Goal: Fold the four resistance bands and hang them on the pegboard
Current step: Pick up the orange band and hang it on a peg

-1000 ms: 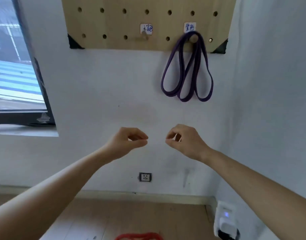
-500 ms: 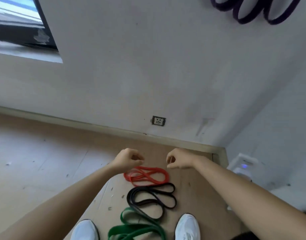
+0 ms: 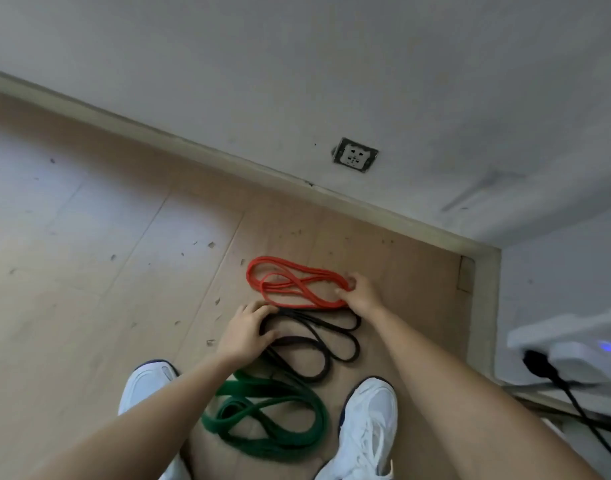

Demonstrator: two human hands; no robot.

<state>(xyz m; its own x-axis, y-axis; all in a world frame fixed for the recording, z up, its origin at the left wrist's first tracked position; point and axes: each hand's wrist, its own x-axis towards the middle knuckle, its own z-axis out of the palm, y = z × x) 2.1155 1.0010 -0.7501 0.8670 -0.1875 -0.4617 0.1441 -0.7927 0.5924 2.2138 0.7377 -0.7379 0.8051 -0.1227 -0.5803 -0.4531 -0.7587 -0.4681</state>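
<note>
Three bands on the floor (image 3: 89,237): red band (image 3: 299,283), black band (image 3: 311,322), green band (image 3: 273,386). Right hand (image 3: 361,292) fingers (image 3: 349,283) curl round red band's end; left hand (image 3: 247,329) covers black band's end, grip unclear. Gather every red loop together before lifting.

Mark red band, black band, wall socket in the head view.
red band (image 3: 297,285), head view, where its strands cross mid-band.
black band (image 3: 299,339), head view, strand running across its middle.
wall socket (image 3: 354,154), head view, centre of the faceplate.
</note>
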